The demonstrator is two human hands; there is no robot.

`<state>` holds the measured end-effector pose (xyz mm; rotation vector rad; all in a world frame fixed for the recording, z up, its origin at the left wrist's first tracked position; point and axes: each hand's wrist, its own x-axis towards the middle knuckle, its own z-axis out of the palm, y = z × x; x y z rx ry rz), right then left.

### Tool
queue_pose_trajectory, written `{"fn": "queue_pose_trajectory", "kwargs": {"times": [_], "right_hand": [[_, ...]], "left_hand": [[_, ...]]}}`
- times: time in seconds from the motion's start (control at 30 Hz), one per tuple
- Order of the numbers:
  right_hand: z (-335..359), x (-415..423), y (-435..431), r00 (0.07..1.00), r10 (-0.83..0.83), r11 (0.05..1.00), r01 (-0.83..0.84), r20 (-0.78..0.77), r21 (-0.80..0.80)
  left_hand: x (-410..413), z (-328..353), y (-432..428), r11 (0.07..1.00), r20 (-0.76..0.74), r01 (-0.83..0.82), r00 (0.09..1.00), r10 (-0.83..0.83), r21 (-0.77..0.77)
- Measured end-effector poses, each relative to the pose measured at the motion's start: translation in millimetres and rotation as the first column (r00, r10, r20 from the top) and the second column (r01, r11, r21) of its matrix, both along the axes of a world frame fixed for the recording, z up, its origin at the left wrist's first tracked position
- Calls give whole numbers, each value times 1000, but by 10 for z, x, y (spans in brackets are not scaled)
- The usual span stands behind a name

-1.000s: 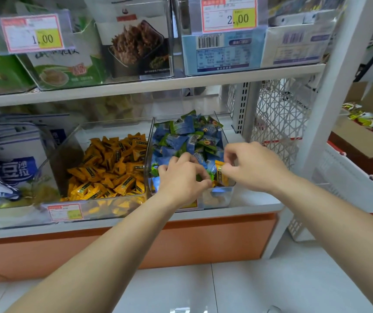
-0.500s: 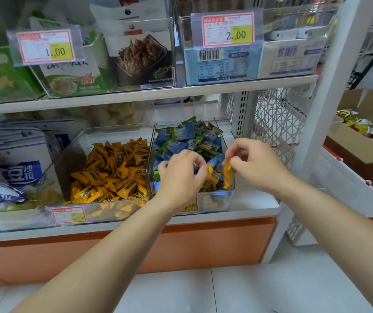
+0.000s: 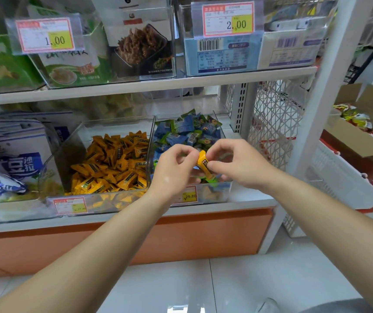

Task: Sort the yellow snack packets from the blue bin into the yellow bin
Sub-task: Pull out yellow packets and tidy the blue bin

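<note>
step: we read this as mid-transfer; the pick is done, the drop is not yet made.
next: we judge the carry must go left, over the side walls where the 2 boxes meet. The release should come low over the heap so the light wrapper does not slide out.
yellow bin: clear plastic box heaped with yellow foil packets, left of both hands and not touched by either.
left hand: fingers curled, tips reaching right to the item between the hands. We cannot tell if they pinch it or only touch it.
yellow packet: small yellow foil pillow with a dark label, tilted, in the air between the 2 hands and above the front part of the box on the right.
blue bin: clear plastic box of blue and green foil packets, under and behind both hands, touching the yellow bin's right side.
right hand: thumb and forefinger pinch the lower half of the yellow packet. The 2 hands are close together.
</note>
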<state>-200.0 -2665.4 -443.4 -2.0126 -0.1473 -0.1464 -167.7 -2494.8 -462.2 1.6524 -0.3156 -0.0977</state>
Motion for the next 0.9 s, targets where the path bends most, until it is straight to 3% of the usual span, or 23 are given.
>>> {"fn": "queue_pose_trajectory", "kwargs": {"times": [0.1,0.2,0.3,0.4,0.53,0.6,0.7,0.8,0.9], "right_hand": [[-11,-58,122,1000,-29,990,30,-11,138],[-20,-147,169,995,43,976,-23,-88,216],[-165,-270,224,996,51,999,-51,-79,4],[-562,-387,374,986,64,988,-84,-151,-130],[-1461,-576,615,922,79,911,-221,-379,-348],[-2023,-738,717,861,75,894,-282,-503,-349],[-2829,-1082,862,773,64,926,-281,-631,-251],[-3448,-1454,1010,675,117,935,-323,-728,-149],[-3915,-1797,1148,579,215,861,-493,-787,-127]], "left_hand": [[-103,24,76,995,-52,89,995,-91,-42],[-207,42,326,993,27,107,994,-108,47],[-354,-55,682,928,93,165,974,-207,334],[-564,-399,983,821,-13,195,975,-223,537],[-774,-1138,1259,672,-158,214,977,-144,709],[-882,-1597,1355,645,-199,187,978,-54,741],[-1146,-2318,1433,677,-361,212,929,84,704],[-1457,-2903,1446,675,-490,315,868,79,667],[-1708,-3341,1455,622,-565,421,824,41,660]]}}
